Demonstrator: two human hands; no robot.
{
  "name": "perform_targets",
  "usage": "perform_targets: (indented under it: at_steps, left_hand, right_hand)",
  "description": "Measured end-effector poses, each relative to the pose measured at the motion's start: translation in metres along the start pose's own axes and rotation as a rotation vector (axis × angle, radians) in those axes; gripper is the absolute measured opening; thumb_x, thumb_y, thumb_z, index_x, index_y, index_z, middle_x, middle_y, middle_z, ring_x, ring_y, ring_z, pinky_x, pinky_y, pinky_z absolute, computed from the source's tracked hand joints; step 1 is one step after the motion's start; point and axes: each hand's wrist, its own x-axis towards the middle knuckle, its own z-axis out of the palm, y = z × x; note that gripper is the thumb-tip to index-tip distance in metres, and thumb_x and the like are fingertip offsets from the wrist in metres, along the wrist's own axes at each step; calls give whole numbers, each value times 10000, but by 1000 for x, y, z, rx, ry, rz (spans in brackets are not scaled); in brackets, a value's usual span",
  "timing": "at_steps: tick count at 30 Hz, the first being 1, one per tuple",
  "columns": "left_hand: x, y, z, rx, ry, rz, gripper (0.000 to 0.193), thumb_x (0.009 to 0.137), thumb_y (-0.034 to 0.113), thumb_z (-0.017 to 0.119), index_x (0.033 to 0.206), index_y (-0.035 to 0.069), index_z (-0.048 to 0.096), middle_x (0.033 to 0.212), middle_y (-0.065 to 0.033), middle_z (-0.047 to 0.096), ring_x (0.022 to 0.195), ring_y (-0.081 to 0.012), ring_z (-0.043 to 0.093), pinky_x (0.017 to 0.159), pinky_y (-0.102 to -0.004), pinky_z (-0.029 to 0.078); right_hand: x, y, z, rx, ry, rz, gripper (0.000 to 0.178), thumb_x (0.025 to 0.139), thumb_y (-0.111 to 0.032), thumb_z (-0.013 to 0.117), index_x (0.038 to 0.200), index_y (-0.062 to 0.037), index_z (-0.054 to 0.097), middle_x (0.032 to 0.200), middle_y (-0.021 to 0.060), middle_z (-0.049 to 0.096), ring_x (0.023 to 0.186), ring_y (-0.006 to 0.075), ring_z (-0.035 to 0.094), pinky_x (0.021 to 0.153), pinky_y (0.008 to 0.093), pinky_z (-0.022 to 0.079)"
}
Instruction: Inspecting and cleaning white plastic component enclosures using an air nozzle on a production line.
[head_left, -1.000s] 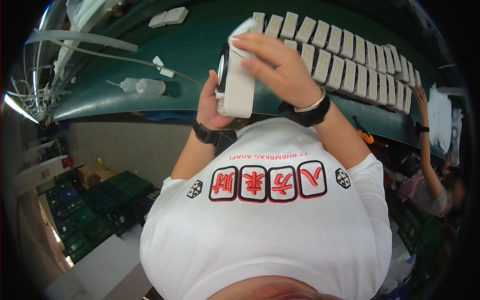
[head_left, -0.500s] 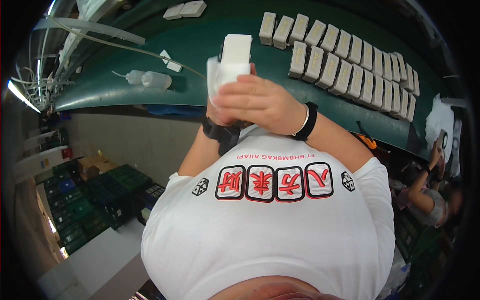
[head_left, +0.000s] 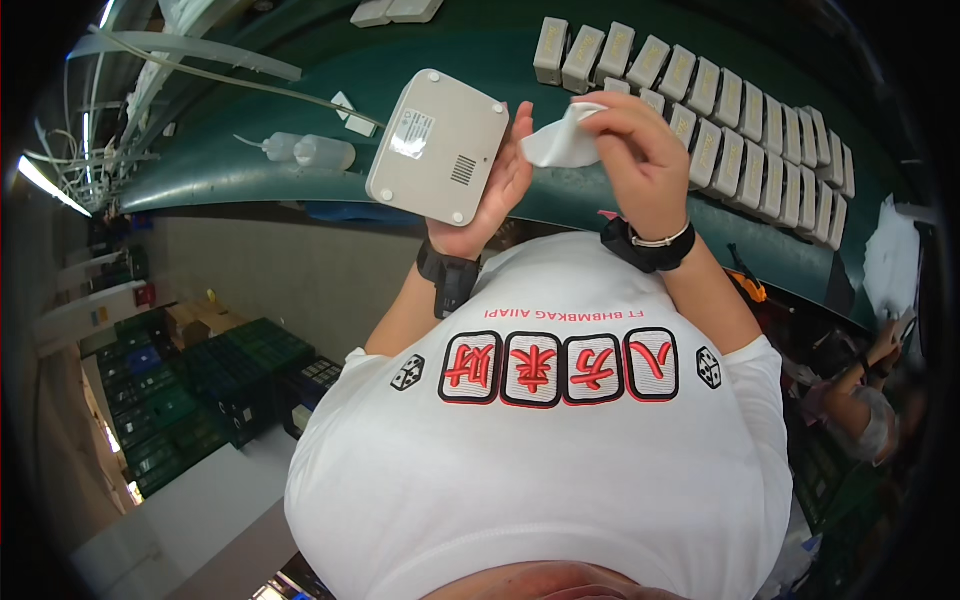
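Observation:
On the palm of my left hand (head_left: 480, 212) rests a whitish square plastic device (head_left: 425, 170) with its underside showing. Small round feet mark its corners, and a label and a patch of dark vent slots lie between them. My left fingers reach out past its right edge, the thumb side hidden behind it. Pinched in my right hand (head_left: 645, 160) is a folded white cloth (head_left: 562, 142), held just right of the device and apart from it.
Two rows of similar whitish units (head_left: 730, 165) stand on the green bench (head_left: 270, 190) at right. Squeeze bottles (head_left: 325, 153) lie at left, near small white blocks (head_left: 358, 124). Dark green crates (head_left: 240, 380) are stacked at lower left. Another person (head_left: 855, 410) works at far right.
The device has turned from edge-on to underside up on my left palm. My right hand has moved away to the right with the cloth.

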Motion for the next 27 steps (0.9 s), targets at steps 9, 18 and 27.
perform_targets:
  at_steps: [9, 18, 27]
  left_hand:
    - [-10, 4, -14, 65, -12, -61, 581, 894, 472, 521, 1357, 127, 457, 1457, -71, 381, 1361, -296, 313, 1120, -501, 232]
    - [-4, -18, -20, 647, -66, 273, 583, 907, 539, 431, 1378, 195, 452, 1483, -74, 355, 1409, -354, 203, 1147, -527, 160]
    - [-2, 19, -22, 327, -71, 317, 580, 908, 552, 402, 1385, 226, 444, 1498, -49, 347, 1427, -329, 167, 1129, -610, 82]
  right_hand:
    - [4, 7, 3, 152, 124, 226, 169, 905, 3, 532, 1044, 5, 628, 1170, 111, 615, 1040, 183, 574, 894, 264, 433]
    - [3, -12, 70, -349, -285, -181, 437, 824, -70, 588, 1255, -26, 531, 1329, 143, 530, 1225, 306, 509, 971, 343, 446]
    - [-12, 21, 30, -98, -632, -127, 322, 752, -32, 627, 1072, -56, 653, 1136, 112, 650, 981, 271, 646, 790, 334, 529]
